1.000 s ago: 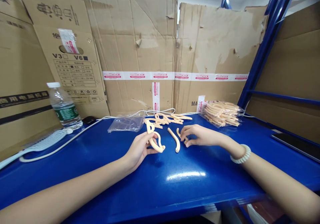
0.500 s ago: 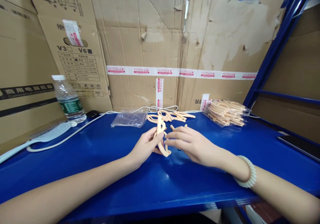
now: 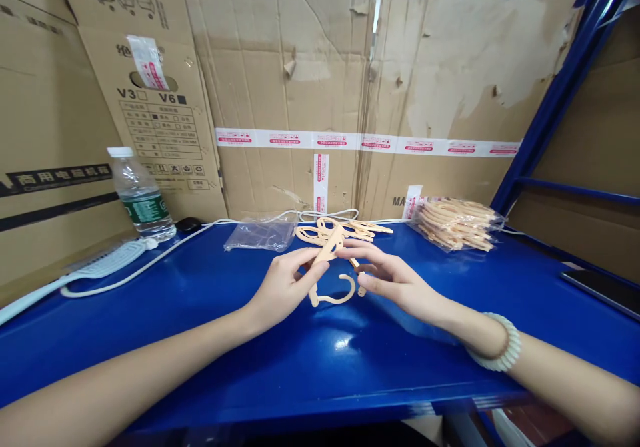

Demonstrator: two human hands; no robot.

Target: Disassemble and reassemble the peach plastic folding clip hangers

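1. Between the worktop's point(image 3: 300, 374) front and back edges, the left hand point(image 3: 283, 284) closes thumb and fingers on a hooked cream piece point(image 3: 329, 248).
2. The half-curled right hand point(image 3: 400, 284) meets its upper part; whether it grips is unclear.
3. Light fingertip pressure should spare the hook point(image 3: 334, 301).
4. Similar pieces point(image 3: 367, 227) lie near the back edge.

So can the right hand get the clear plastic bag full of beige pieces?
Probably yes: nothing seems to block the right hand from that clear plastic bag across the blue table.
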